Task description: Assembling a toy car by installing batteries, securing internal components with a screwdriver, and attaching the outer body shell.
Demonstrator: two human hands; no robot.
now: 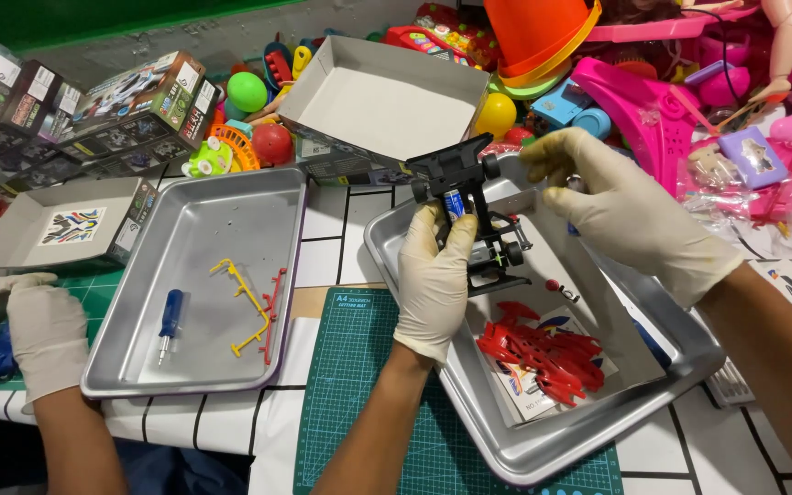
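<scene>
My left hand in a pale glove grips a black toy car chassis and holds it upright over the right metal tray. A blue battery sits in the chassis. My gloved right hand hovers just right of the chassis with its fingertips curled near a top wheel; what it holds, if anything, is hidden. In the tray below lie a red car body and a printed sheet.
A second metal tray on the left holds a blue screwdriver and yellow and red plastic sprues. Another person's gloved hands rest at the left edge. A green cutting mat, open box, toy boxes and pink toys surround.
</scene>
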